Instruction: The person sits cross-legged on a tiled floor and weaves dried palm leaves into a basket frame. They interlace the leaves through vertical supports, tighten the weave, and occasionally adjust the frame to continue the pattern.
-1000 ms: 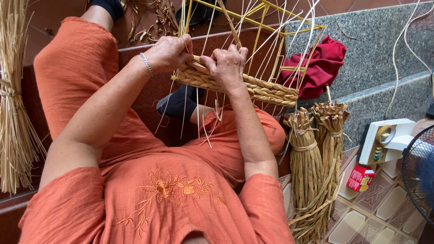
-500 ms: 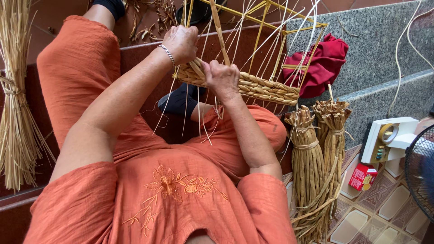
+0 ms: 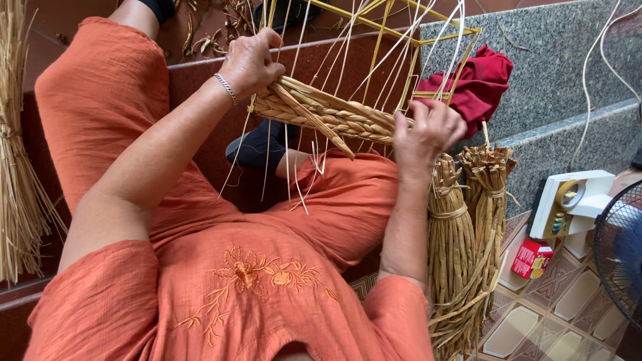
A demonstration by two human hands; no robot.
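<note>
My right hand slides from the middle of the woven basket band out to its right end; my left hand lifts slightly higher.

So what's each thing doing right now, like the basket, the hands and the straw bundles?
Woven straw band: partly woven, loose strands sticking up and hanging down.
Yellow wire frame: upright, strands threaded through it.
Left hand: closed grip on the band's left end.
Right hand: fingers curled at the band's right end.
Tied straw bundles: standing, bound.
Red cloth: crumpled on the ledge.
</note>
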